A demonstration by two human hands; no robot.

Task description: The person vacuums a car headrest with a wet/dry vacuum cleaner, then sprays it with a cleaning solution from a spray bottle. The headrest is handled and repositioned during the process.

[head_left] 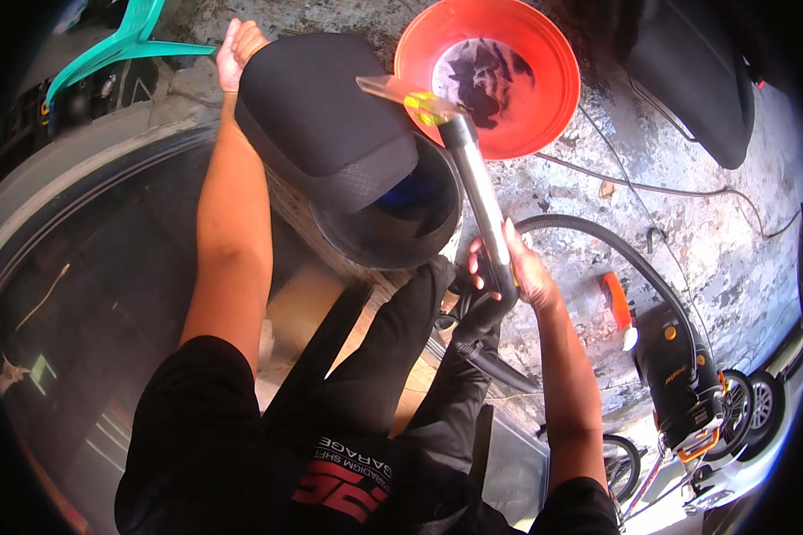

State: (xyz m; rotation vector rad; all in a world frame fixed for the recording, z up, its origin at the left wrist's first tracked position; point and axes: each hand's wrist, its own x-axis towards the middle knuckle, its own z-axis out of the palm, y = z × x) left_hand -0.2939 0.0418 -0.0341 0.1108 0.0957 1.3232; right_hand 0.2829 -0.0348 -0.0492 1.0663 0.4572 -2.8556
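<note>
My left hand, its fingers curled, grips the far left edge of a black padded seat cushion. The cushion lies tilted over a black tub, partly hiding its opening. In my right hand is a vacuum wand, a silvery tube with a black handle end and fingers wrapped round it. Its clear, flared nozzle with yellow parts reaches over the cushion's right side; whether it touches the fabric I cannot tell. Behind the nozzle stands an orange-red basin with whitish, foamy liquid inside.
A ribbed black hose curves right toward a black vacuum machine. An orange-handled brush lies beside it. Another black seat part stands far right. Cables cross the rough floor. A teal plastic piece is far left; dark glass fills the left.
</note>
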